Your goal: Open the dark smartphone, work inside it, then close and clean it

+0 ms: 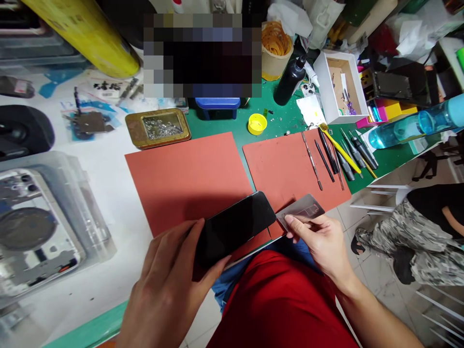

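phone (239,222) in left grip (170,273) | card (300,209) in right grip (324,241), markings (314,210) illegible

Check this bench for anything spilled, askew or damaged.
Small bits lie scattered on the green mat beside the yellow cup, loose rather than gathered, so they look spilled, or perhaps just left over. The phone in the left hand shows no clear damage.

A black phone (239,220) slants screen-up; a grey card (308,207) is just beside it.
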Demonstrator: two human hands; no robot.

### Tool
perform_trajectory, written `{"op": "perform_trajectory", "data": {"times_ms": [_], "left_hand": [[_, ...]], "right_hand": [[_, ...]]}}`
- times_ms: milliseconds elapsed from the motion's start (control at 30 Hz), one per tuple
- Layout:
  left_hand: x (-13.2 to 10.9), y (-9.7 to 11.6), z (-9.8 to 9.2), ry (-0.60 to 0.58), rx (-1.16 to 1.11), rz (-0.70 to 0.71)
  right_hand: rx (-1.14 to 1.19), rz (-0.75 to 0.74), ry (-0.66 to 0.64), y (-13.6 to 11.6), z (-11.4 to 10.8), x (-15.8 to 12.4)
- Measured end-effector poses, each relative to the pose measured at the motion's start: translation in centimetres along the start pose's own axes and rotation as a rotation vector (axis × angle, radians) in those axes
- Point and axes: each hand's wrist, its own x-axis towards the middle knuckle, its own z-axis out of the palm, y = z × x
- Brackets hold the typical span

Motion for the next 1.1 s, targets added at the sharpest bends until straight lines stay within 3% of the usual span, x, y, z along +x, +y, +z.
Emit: {"op": "perform_trajectory", "data": {"times_ms": [233, 333, 500, 700, 1100], "left_hand": [[0.2, 0.2, -0.3, 0.017, -0.032, -0.008], [0.3, 0.0, -0.3, 0.018, -0.022, 0.0], [0.2, -0.2, 0.0, 0.02, -0.002, 0.025], [0.1, 0.0, 0.0, 0.02, 0.012, 0.008], [0.3, -0.3, -0.1, 0.022, 0.055, 0.068]], "right_hand": [[-0.256, -0.199, 0.063, -1.1, 0.5, -0.9], [-0.287, -0.219, 0.083, -1.3, 0.7, -1.0], [0.005, 0.062, -0.032, -0.4, 0.0, 0.5], [0.308, 0.251, -0.142, 0.0, -0.4, 1.4], [0.586, 0.467, 0.002, 1.1, 1.7, -1.4]]}}
